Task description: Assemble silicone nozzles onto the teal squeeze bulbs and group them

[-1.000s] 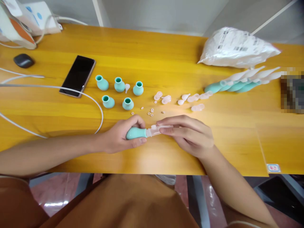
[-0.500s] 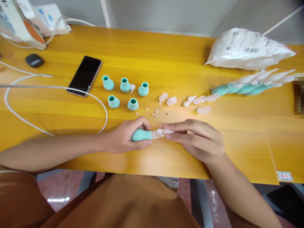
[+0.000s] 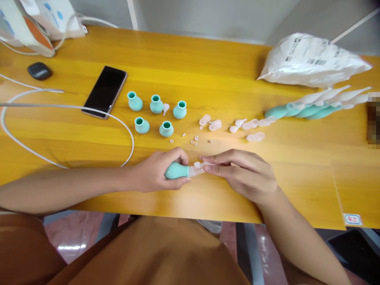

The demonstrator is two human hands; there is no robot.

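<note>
My left hand [image 3: 154, 174] had its grip closed around the teal bulb [image 3: 177, 171], low over the yellow surface [image 3: 208, 79]. My right hand [image 3: 246, 176] pinched the clear nozzle [image 3: 198, 169] at the bulb's neck. Five teal bulbs [image 3: 157, 114] stood beyond.

Pixelated object [image 3: 373, 118] at right edge — unreadable; bag labels [image 3: 314, 61] blurred.

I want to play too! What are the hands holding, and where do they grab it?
The left hand grips a teal bulb around its round body. The right hand pinches the clear nozzle stuck in the bulb's neck.
</note>
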